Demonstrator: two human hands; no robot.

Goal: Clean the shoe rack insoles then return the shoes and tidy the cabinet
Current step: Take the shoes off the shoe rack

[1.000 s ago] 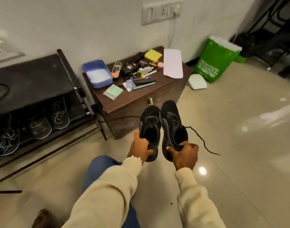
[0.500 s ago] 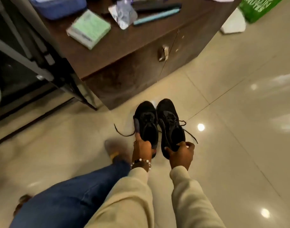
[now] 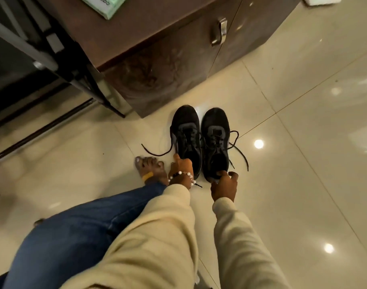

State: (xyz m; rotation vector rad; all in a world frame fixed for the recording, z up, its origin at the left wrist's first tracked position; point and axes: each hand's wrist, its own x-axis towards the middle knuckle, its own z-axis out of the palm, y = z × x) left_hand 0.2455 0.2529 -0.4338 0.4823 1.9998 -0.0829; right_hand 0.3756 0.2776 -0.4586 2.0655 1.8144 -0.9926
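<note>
Black lace-up sneakers (image 3: 200,140) stand paired on the tiled floor (image 3: 303,163) just before the wooden cabinet (image 3: 168,65). They look light and soft-sided (loose laces may snag), best lifted at the heel collars, where the left hand (image 3: 181,166) and right hand (image 3: 224,185) each pinch one.

Both arms reach forward and down in cream sleeves, side by side. Left hand (image 3: 181,166) curled at the heel of the left shoe (image 3: 186,136), thumb pointing up along its left edge, beaded bracelet round the wrist. Right hand (image 3: 224,185) pinches the heel rim of the right shoe (image 3: 216,138), fingers (image 3: 233,175) bent over the collar. Left leg in blue jeans bent forward, bare foot flat on the floor beside the left hand.
</note>
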